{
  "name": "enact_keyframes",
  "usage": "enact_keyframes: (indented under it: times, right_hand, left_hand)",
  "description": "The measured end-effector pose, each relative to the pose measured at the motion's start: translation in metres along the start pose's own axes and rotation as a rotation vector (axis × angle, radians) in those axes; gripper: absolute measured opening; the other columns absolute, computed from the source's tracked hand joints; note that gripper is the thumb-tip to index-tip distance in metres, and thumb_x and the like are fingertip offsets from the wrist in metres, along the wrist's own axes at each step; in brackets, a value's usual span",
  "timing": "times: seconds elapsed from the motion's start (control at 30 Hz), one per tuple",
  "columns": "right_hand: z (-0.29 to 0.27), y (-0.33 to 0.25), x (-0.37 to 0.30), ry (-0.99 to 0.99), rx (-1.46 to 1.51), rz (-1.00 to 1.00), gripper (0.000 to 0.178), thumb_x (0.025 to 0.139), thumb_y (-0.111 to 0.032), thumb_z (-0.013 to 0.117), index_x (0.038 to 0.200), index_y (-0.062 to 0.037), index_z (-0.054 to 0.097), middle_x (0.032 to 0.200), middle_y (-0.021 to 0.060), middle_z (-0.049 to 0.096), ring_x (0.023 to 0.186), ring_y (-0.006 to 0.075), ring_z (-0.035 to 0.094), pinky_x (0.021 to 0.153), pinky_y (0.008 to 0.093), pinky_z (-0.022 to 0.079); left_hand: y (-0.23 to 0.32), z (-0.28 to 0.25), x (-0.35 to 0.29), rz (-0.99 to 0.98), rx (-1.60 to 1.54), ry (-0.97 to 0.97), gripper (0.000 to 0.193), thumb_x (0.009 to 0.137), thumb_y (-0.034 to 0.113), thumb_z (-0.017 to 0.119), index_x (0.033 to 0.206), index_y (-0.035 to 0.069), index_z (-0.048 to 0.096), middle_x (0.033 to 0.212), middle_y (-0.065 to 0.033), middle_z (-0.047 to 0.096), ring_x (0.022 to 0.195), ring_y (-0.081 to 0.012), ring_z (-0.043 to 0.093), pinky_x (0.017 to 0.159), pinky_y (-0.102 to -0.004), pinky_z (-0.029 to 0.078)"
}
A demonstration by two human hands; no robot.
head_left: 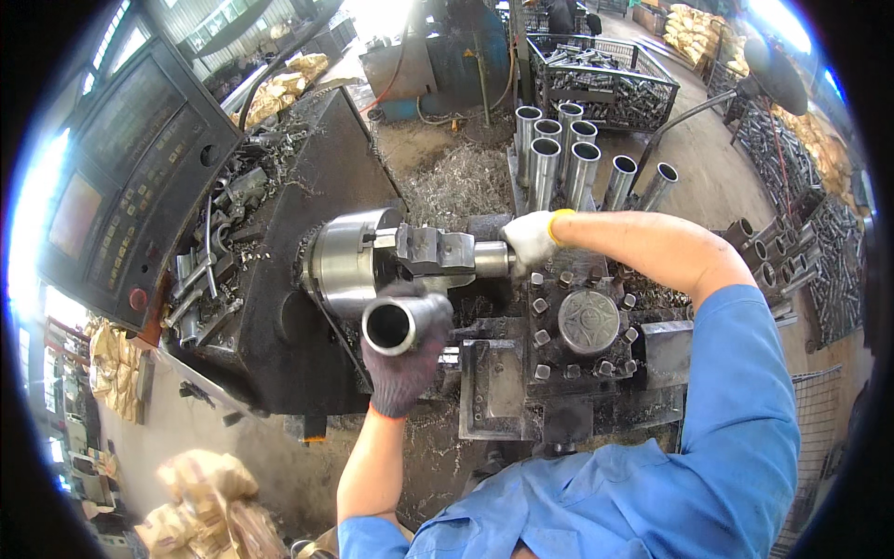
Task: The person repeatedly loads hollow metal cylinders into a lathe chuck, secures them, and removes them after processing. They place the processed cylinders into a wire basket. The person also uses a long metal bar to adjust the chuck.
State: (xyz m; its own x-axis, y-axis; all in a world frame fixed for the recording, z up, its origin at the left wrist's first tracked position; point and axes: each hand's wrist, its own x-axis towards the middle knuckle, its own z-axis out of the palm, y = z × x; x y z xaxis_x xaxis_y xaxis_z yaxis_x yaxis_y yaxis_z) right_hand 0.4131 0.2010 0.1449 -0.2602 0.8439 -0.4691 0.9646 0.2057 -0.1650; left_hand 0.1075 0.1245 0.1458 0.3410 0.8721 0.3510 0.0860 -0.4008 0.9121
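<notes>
My left hand (406,374), in a dark glove with an orange cuff, is wrapped round a short steel tube (430,315) whose open end faces me. It is in front of the lathe chuck (343,261). My right hand (533,239), in a white glove with a yellow cuff, closes round the right end of a second steel tube (491,259). That tube lies level in line with the chuck, its left part hidden by a dark jaw block (434,252). Just below my right hand is the square tool post (589,322), ringed with bolts.
Several finished tubes (584,168) stand upright behind the tool post. A control panel (121,186) rises at the left, beside a machine top strewn with tools and swarf (214,261). A lamp arm (666,126) reaches in at the right. Wire crates (605,88) of parts stand farther back.
</notes>
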Motion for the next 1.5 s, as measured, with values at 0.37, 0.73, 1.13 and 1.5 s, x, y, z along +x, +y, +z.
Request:
enact_keyframes:
  times: [0.37, 0.73, 1.13, 1.5]
  right_hand:
    - [-0.008, 0.043, -0.041, 0.131, -0.099, 0.008, 0.062, 0.064, -0.044, 0.087, 0.108, -0.0015, 0.073, 0.099, 0.0220, 0.077, 0.090, 0.0392, 0.075, 0.084, 0.0463, 0.060]
    - [-0.004, -0.071, -0.227, 1.127, -0.035, 0.296, 0.071, 0.068, -0.024, 0.085, 0.133, -0.0073, 0.063, 0.117, 0.0191, 0.074, 0.102, 0.0380, 0.074, 0.090, 0.0449, 0.060]
    - [0.164, -0.274, -0.200, 0.188, 0.478, 0.579, 0.089, 0.074, -0.047, 0.087, 0.142, 0.0000, 0.055, 0.133, 0.0283, 0.064, 0.111, 0.0446, 0.070, 0.091, 0.0519, 0.058]
    - [0.254, -0.230, -0.189, 0.155, 1.119, 0.266, 0.072, 0.071, -0.047, 0.087, 0.124, -0.0021, 0.069, 0.103, 0.0185, 0.078, 0.094, 0.0303, 0.076, 0.086, 0.0430, 0.059]
  left_hand:
    - [-0.079, 0.070, -0.117, -0.405, -0.389, -0.275, 0.055, 0.086, -0.016, 0.073, 0.134, 0.005, 0.059, 0.128, -0.0084, 0.068, 0.112, -0.0186, 0.068, 0.099, -0.0382, 0.062]
    - [0.014, 0.009, -0.132, -0.127, -0.325, -0.202, 0.094, 0.094, 0.034, 0.082, 0.164, 0.004, 0.028, 0.159, -0.0149, 0.046, 0.146, -0.0277, 0.047, 0.123, -0.0458, 0.039]
    - [-0.002, -0.024, -0.164, -0.877, -0.928, -0.064, 0.047, 0.097, 0.017, 0.076, 0.137, 0.003, 0.055, 0.126, -0.0146, 0.065, 0.115, -0.0310, 0.067, 0.099, -0.0493, 0.057]
    - [-0.094, -0.026, -0.212, -1.099, -1.449, -0.070, 0.040, 0.099, 0.039, 0.068, 0.131, 0.015, 0.065, 0.126, -0.0123, 0.070, 0.116, -0.0351, 0.067, 0.103, -0.0563, 0.054]
